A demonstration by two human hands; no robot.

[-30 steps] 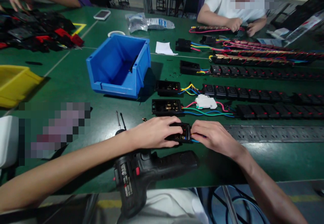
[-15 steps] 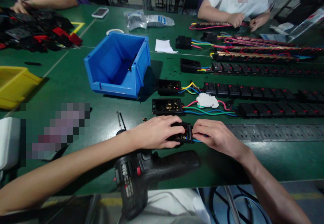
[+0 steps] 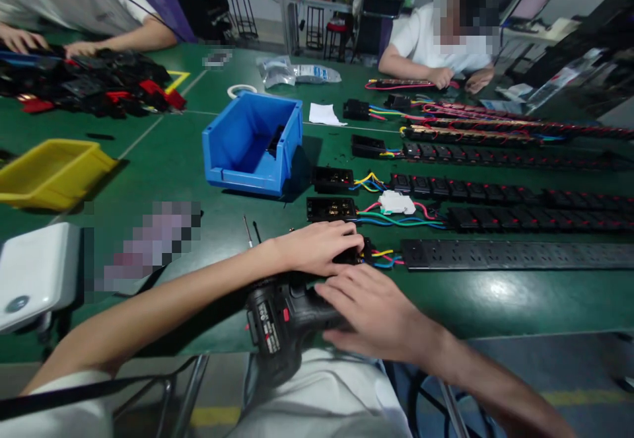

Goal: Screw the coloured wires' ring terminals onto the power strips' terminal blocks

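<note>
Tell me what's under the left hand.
A black housing: its right end shows, with coloured wires, yellow and blue among them, running toward the black socket strip. The left hand covers most of the housing, so most of its inside cannot be seen.

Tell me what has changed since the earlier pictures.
The right hand has let go of the coloured wires and moved toward the person and leftward, now spread over the handle of the power drill; contact is unclear. The view has also tilted up. The left hand stays on the black terminal box; the blue bin stands as before.
</note>
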